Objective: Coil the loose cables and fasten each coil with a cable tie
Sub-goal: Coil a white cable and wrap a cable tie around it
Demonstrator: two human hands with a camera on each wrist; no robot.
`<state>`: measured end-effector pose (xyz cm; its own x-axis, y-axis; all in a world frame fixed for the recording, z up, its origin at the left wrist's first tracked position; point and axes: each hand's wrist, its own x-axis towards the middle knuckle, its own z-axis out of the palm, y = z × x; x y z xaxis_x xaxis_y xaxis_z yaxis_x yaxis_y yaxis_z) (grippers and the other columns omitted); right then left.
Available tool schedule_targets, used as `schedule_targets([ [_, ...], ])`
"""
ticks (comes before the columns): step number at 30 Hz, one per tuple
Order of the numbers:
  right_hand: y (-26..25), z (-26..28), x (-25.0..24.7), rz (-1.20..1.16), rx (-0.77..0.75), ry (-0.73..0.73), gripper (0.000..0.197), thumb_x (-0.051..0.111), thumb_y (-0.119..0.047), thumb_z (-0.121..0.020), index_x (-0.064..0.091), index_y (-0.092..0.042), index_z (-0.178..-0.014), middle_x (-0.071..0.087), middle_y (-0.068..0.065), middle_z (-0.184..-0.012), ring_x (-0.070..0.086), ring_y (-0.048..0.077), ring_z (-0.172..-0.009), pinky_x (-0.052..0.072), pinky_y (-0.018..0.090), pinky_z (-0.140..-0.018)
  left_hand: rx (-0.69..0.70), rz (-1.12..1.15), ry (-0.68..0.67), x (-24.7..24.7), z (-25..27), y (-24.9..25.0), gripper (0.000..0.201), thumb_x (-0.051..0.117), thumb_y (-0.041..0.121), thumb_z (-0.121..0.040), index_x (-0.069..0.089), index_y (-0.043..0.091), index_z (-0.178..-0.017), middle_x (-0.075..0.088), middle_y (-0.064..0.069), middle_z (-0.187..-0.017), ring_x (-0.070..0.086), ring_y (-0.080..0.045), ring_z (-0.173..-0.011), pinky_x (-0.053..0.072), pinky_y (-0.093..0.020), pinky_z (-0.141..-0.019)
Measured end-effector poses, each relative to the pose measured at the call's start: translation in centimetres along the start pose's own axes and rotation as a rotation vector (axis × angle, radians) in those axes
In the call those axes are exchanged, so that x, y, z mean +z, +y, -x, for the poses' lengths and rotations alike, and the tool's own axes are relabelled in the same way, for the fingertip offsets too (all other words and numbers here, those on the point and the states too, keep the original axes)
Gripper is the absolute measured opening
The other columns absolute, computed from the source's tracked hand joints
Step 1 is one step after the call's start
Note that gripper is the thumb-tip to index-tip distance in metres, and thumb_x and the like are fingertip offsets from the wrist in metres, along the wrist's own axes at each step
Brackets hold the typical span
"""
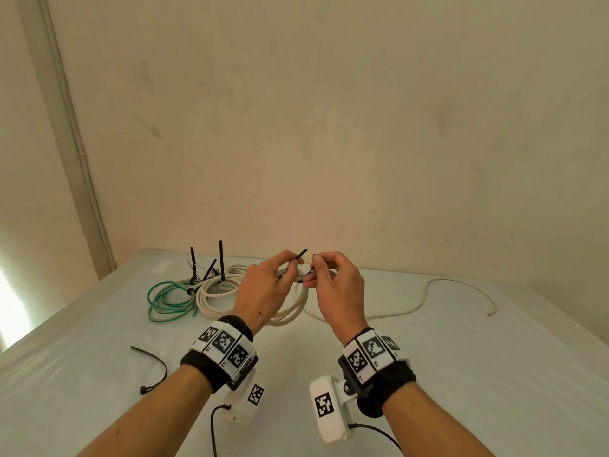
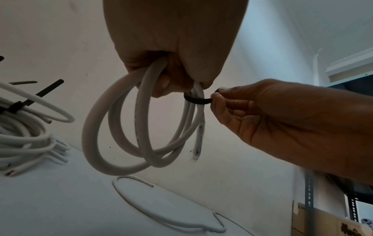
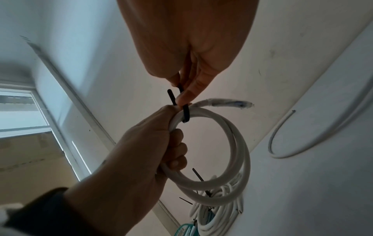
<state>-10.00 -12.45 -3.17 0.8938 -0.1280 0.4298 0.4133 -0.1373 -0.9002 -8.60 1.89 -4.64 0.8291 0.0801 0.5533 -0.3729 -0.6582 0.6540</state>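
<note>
White coil [image 2: 121,127] gripped by left hand [image 1: 260,288]; right hand [image 1: 336,288] pinches black tie [image 2: 198,100].

Table [image 1: 461,374], pale grey, across the lower frame. Wall [image 1: 329,110], beige and scuffed, above it. Conduit [image 1: 75,143] slanting down the upper left. Window [image 3: 18,111], left edge. Slotted shelf post [image 2: 308,196], lower right.
</note>
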Motion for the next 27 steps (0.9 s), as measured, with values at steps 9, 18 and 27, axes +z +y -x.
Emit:
schedule_targets([
  [9, -0.4, -0.5, 0.4, 0.07, -0.03, 0.022, 0.012, 0.064, -0.021, -0.102, 0.069, -0.012, -0.096, 0.071, -0.004, -0.069, 0.072, 0.007, -0.064, 0.061, 0.026, -0.07, 0.088, -0.216, -0.007, -0.1, 0.0, 0.7, 0.018, 0.05, 0.036, -0.102, 0.065, 0.027, -0.098, 0.059, -0.001, -0.053, 0.055, -0.025, -0.051, 0.048, -0.044, -0.051],
  [18, -0.7, -1.0, -0.1, 0.16, -0.053, 0.012, 0.012, 0.066, -0.018, -0.101, 0.072, -0.012, -0.092, 0.074, 0.0, -0.075, 0.071, 0.006, -0.059, 0.056, 0.015, -0.061, 0.122, -0.357, -0.022, 0.3, -0.6, 0.1, 0.029, 0.035, 0.045, -0.1, 0.061, 0.039, -0.113, 0.068, 0.003, -0.066, 0.059, -0.025, -0.06, 0.051, -0.039, -0.054],
  [27, -2.1, -2.7, -1.3, 0.35, 0.063, -0.151, 0.015, 0.067, -0.022, -0.097, 0.074, -0.013, -0.088, 0.076, 0.001, -0.068, 0.071, 0.003, -0.057, 0.05, 0.007, -0.059, 0.245, -0.53, -0.039, -0.3, -1.6, -0.5, 0.027, 0.039, 0.036, -0.107, 0.062, 0.036, -0.122, 0.073, 0.004, -0.075, 0.058, -0.026, -0.059, 0.049, -0.036, -0.051],
])
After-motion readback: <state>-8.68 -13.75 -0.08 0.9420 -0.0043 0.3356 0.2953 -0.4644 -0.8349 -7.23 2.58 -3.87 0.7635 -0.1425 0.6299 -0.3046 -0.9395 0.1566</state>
